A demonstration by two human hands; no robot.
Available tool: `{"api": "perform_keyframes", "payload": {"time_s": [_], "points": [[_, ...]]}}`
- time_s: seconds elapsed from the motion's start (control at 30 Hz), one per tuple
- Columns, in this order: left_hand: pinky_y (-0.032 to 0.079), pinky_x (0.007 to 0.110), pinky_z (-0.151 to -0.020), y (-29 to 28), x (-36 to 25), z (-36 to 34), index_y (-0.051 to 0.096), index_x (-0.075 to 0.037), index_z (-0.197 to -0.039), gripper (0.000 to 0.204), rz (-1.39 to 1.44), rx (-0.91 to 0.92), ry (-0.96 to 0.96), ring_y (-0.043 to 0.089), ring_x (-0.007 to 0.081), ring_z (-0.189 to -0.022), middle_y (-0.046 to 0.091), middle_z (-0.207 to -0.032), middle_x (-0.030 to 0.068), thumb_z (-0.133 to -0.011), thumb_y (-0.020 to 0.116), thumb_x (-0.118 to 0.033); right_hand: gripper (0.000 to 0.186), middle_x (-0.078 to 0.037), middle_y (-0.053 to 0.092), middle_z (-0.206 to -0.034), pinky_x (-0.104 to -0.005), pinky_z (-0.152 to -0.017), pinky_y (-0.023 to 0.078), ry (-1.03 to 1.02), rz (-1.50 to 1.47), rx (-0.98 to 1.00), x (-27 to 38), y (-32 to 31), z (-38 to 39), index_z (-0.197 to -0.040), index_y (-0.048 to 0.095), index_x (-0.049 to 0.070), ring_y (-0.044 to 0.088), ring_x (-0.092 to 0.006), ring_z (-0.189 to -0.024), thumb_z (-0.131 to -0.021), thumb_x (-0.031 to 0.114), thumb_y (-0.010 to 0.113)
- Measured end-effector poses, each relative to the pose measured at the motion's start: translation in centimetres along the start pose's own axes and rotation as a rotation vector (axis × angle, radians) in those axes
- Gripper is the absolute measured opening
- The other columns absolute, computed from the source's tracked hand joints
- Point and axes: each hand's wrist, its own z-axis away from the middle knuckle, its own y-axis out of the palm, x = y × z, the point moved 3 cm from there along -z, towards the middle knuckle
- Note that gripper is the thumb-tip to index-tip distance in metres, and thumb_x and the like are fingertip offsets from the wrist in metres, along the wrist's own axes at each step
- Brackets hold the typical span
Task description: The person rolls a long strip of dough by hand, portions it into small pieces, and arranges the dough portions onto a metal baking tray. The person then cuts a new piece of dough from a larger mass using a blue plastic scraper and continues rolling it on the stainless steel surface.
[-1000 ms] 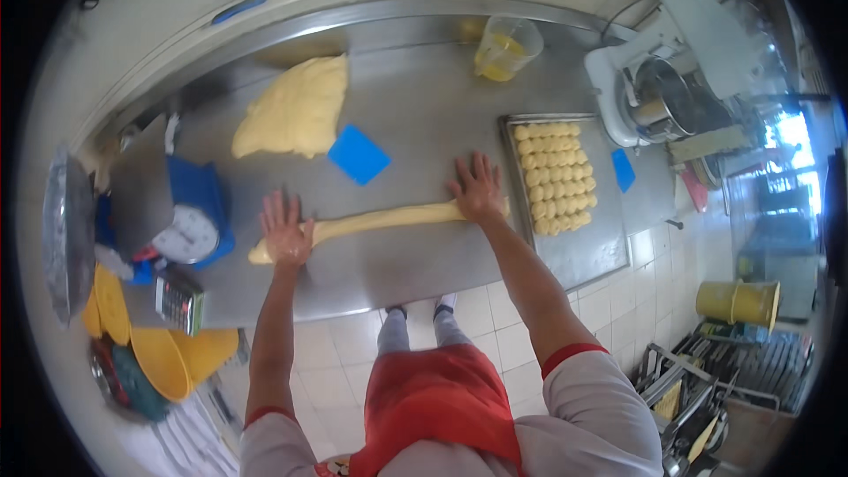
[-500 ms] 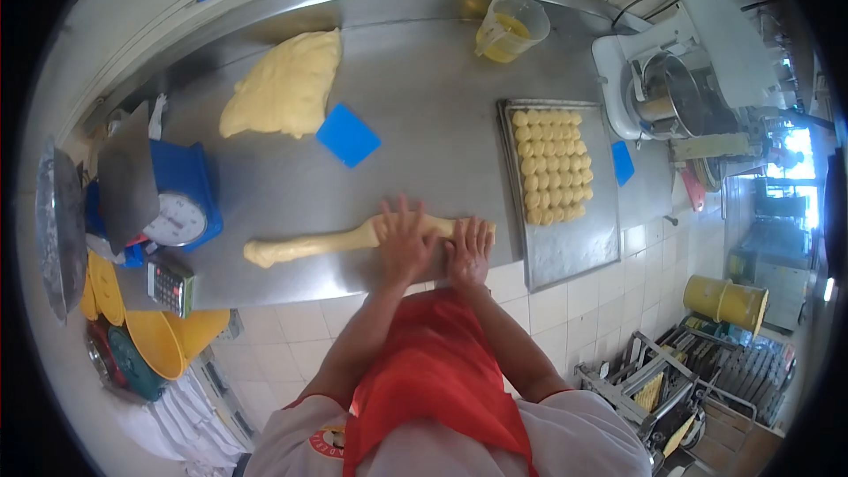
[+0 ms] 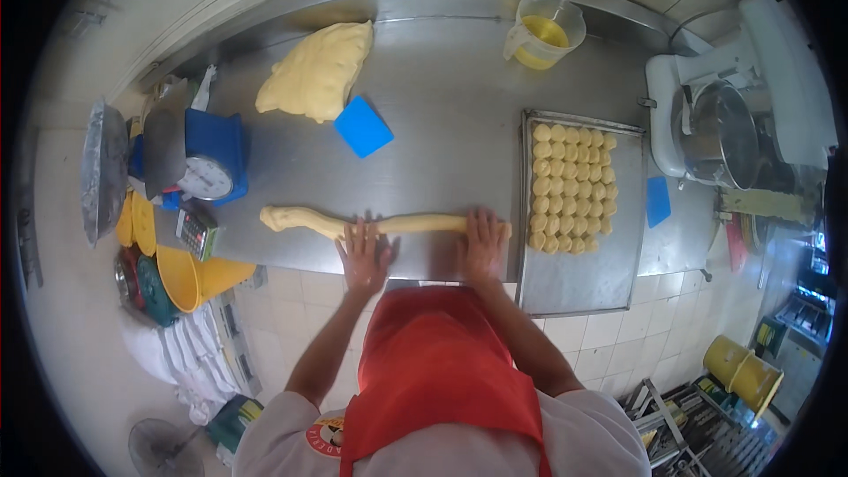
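A long rope of pale yellow dough [image 3: 424, 223] lies across the front of the steel worktable [image 3: 442, 141]. My left hand [image 3: 363, 256] rests flat on it left of its middle, fingers spread. Over the rope's right end lies my right hand [image 3: 482, 247], its fingers stretched out and pressing from above. The dough between my hands is thin; its left end is a thicker knob. Farther back sits a large slab of dough [image 3: 318, 71], with a blue dough scraper [image 3: 364, 127] at its lower right corner.
Right of my hands, a metal baking tray [image 3: 583, 287] holds rows of small dough pieces [image 3: 572, 185]. A clear jug [image 3: 546, 31] with yellow liquid stands at the back. A stand mixer [image 3: 720, 124] and second blue scraper [image 3: 658, 200] are at right; a blue scale [image 3: 215, 155] and calculator [image 3: 196, 234] at left.
My hands have moved apart, the left one sliding left along the dough. The stretch between them is now longer and thinner. The whole view has shifted and turned somewhat.
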Motion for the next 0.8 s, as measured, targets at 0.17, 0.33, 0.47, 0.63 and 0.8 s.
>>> {"api": "perform_keyframes", "payload": {"time_s": [0.17, 0.33, 0.47, 0.63, 0.8], "points": [[0.002, 0.067, -0.112, 0.2, -1.6, -0.9, 0.03, -0.011, -0.152, 0.072, -0.034, 0.065, -0.075, 0.006, 0.043, -0.147, 0.016, -0.161, 0.0161, -0.094, 0.045, -0.051, 0.059, -0.015, 0.03, -0.155, -0.061, -0.115, 0.017, -0.222, -0.088, 0.095, 7.6, 4.6, 3.0, -0.146, 0.039, 0.009, 0.026, -0.0404, -0.142, -0.094, 0.034, 0.052], [0.002, 0.063, -0.115, -3.2, 4.0, -15.0, 0.029, -0.014, -0.152, 0.08, -0.083, -0.396, -0.282, 0.004, 0.0405, -0.148, 0.015, -0.161, 0.0158, -0.09, 0.046, -0.061, 0.067, -0.018, 0.025, -0.157, -0.0635, -0.114, 0.011, -0.039, 0.18, -0.05, 6.8, 2.3, -15.7, -0.151, 0.029, 0.01, 0.023, -0.0419, -0.143, -0.097, 0.049, 0.039], [0.006, 0.061, -0.115, -4.2, 8.1, -16.6, 0.033, -0.01, -0.15, 0.077, -0.101, -0.269, -0.012, 0.013, 0.0399, -0.147, 0.017, -0.16, 0.0165, -0.091, 0.046, -0.058, 0.069, -0.023, 0.022, -0.156, -0.0605, -0.115, 0.01, 0.18, 0.222, -0.153, 4.6, 1.4, -16.5, -0.151, 0.028, 0.01, 0.02, -0.0404, -0.145, -0.098, 0.053, 0.034], [0.013, 0.059, -0.115, -2.0, 6.9, -6.8, 0.037, -0.007, -0.147, 0.067, 0.039, -0.181, 0.083, 0.02, 0.0392, -0.144, 0.028, -0.155, 0.018, -0.092, 0.052, -0.043, 0.065, -0.024, 0.026, -0.154, -0.0539, -0.117, 0.014, 0.102, -0.006, -0.041, 5.9, 3.0, -3.1, -0.146, 0.033, 0.0, 0.021, -0.04, -0.145, -0.098, 0.042, 0.044], [0.016, 0.065, -0.112, 0.2, -5.0, -1.8, 0.041, -0.011, -0.146, 0.06, 0.291, -0.034, 0.474, 0.023, 0.0414, -0.143, 0.032, -0.154, 0.0151, -0.094, 0.05, -0.041, 0.057, -0.025, 0.035, -0.149, -0.0553, -0.115, 0.019, 0.147, -0.133, -0.165, 4.8, 1.9, 3.1, -0.142, 0.038, -0.006, 0.028, -0.0429, -0.141, -0.099, 0.031, 0.046]]}}
